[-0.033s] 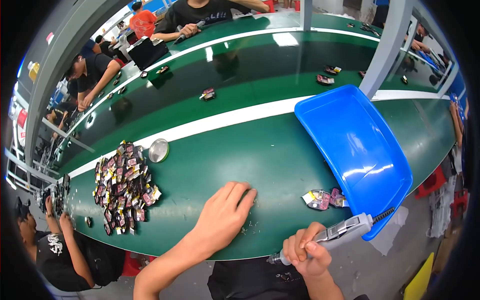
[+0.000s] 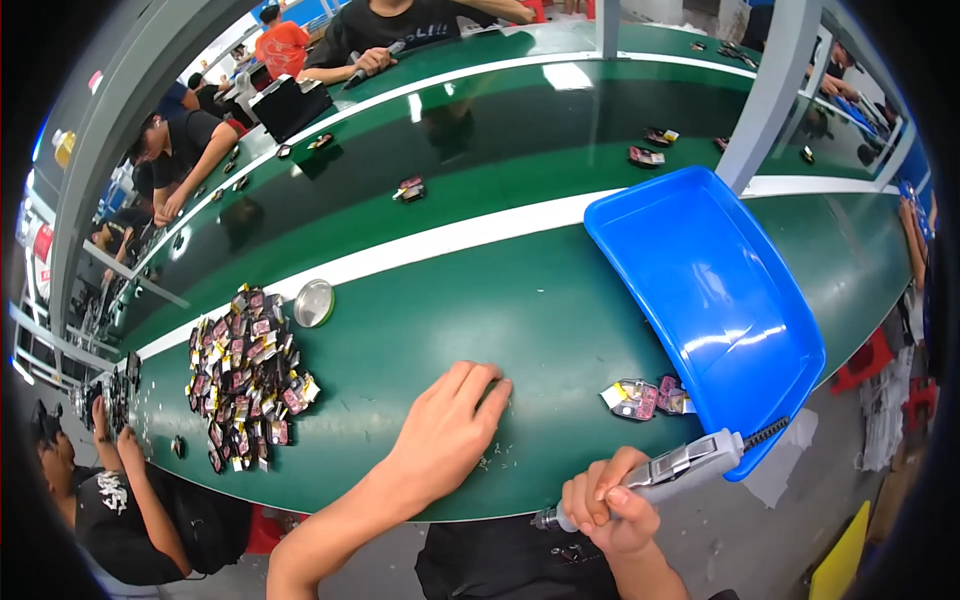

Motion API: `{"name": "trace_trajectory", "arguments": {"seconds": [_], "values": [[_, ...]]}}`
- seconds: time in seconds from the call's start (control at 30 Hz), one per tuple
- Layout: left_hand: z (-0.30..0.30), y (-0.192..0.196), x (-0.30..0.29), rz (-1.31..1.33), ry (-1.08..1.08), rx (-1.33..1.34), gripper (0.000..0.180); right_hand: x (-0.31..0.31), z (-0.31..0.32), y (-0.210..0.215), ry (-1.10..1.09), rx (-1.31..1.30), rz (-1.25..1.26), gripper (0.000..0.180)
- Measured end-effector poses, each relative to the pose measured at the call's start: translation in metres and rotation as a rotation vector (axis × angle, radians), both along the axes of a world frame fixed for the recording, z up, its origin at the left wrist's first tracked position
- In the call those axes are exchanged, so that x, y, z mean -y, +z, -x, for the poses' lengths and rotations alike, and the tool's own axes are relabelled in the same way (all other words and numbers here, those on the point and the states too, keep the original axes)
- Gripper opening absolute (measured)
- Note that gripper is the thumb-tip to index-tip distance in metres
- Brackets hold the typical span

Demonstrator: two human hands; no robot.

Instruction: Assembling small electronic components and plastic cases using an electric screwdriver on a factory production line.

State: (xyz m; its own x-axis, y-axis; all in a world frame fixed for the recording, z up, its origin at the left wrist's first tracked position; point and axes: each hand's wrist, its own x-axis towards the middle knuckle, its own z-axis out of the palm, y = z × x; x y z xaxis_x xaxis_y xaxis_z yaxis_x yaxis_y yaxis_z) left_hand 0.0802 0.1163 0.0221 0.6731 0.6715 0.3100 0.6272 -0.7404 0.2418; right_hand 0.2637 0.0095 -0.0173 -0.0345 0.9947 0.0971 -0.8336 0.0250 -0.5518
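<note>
My left hand (image 2: 450, 425) rests palm down on the green tabletop (image 2: 400, 290), its fingers loosely bent and nothing visible in it. Small pale bits lie on the surface beside its thumb. My right hand (image 2: 613, 503) is closed around a grey electric screwdriver (image 2: 690, 465), held slantwise at the table's near edge. The tool's nose points left and down, while its black coiled cord leaves the other end. Two small clear-and-pink parts with white tabs (image 2: 632, 399) lie near the blue tray (image 2: 625, 255). To the left sits a pile of similar small dark parts (image 2: 245, 375).
A round metal lid (image 2: 314, 303) lies by the pile. Beyond a white rail runs a dark green conveyor belt (image 2: 500, 150) carrying scattered parts. A grey post (image 2: 770, 100) rises behind the tray. Co-workers sit across and at the left; one's hand (image 2: 375, 62) holds a similar tool.
</note>
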Motion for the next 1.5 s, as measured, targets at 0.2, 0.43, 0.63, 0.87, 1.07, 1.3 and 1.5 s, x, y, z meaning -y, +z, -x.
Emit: {"name": "trace_trajectory", "arguments": {"seconds": [0.2,0.43,0.63,0.87,1.07,1.3,1.5], "values": [[0.001,-0.008,-0.004,-0.214,-0.139,-0.165,0.028,0.004,0.0,-0.004,0.057,-0.15,-0.009,0.005],[0.016,-0.027,-0.02,-0.163,0.067,0.048,0.023,0.0,-0.002,-0.001,0.084,-0.138,0.017,0.004],[0.042,-0.024,-0.007,-0.09,0.167,0.078,0.017,0.002,-0.002,0.003,0.057,-0.077,0.053,0.007],[0.073,-0.013,0.022,0.027,0.163,0.289,0.02,-0.002,0.01,0.01,-0.011,0.012,0.112,0.009],[0.061,-0.011,0.08,0.493,0.221,0.93,0.012,-0.014,0.031,0.045,-0.119,-0.122,-0.038,0.014],[0.05,-0.026,0.112,0.86,0.155,1.376,0.011,-0.03,0.064,0.064,-0.17,-0.125,-0.112,0.015],[0.05,-0.026,0.119,0.929,0.185,1.44,0.019,-0.026,0.07,0.064,-0.176,-0.102,-0.099,0.015]]}}
